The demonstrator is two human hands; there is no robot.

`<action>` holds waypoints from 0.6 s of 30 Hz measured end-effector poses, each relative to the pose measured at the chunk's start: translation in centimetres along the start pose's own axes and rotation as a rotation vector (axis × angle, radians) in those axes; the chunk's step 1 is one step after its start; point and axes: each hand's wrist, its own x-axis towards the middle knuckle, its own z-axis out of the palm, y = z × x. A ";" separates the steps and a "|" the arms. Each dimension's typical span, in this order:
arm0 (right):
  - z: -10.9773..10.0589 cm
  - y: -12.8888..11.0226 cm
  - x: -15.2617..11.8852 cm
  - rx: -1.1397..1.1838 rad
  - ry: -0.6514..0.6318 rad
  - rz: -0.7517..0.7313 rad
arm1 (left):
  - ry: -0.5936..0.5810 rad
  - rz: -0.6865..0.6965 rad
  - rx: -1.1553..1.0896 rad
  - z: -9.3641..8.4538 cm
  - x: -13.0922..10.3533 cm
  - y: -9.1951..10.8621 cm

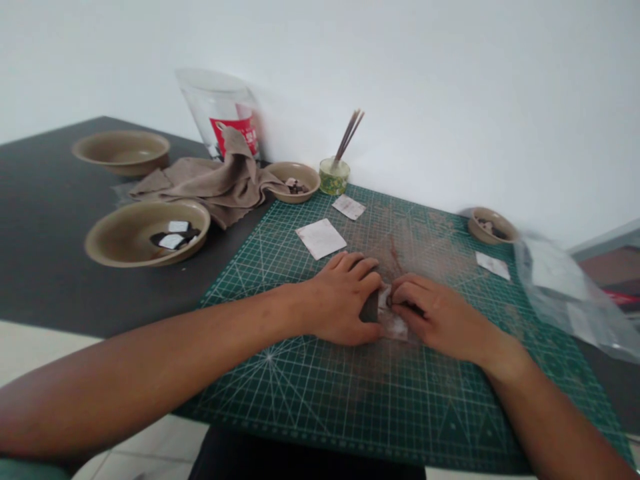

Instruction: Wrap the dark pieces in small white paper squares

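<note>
My left hand [345, 300] lies on the green cutting mat [310, 393] with its fingers spread. Its thumb and index fingertip press on the edges of a small whitish sheet [396, 327] stained with brown. Over that same sheet, my right hand [435, 313] is closed in a pinch. A small dark thing shows at its fingertips, mostly hidden, and I cannot make out its kind. Brown dust [395, 257] is smeared across the mat just beyond both hands.
Other whitish squares [321, 239] lie on the mat. Tan bowls [113, 233] hold small pieces; a brown cloth [215, 180] lies between them. A clear plastic container [200, 100], a green glass jar with sticks [334, 179] and a plastic bag [565, 300] stand or lie around.
</note>
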 end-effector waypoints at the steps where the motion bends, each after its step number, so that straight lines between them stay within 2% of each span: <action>1: 0.0 0.1 -0.1 -0.003 0.001 0.009 | -0.005 -0.002 0.001 0.0 0.0 0.0; 6: 0.3 0.0 -0.1 0.047 -0.079 -0.060 | -0.010 0.008 0.008 -0.1 0.0 0.1; 11: -0.3 0.7 0.0 -0.032 0.000 0.038 | -0.025 -0.013 0.001 -0.1 0.0 0.1; 15: -0.5 0.3 -0.5 0.013 -0.111 0.011 | -0.029 -0.006 -0.014 -0.2 0.0 0.1; 18: 0.0 0.0 0.0 0.035 -0.104 -0.023 | -0.014 0.008 -0.009 -0.1 -0.1 0.1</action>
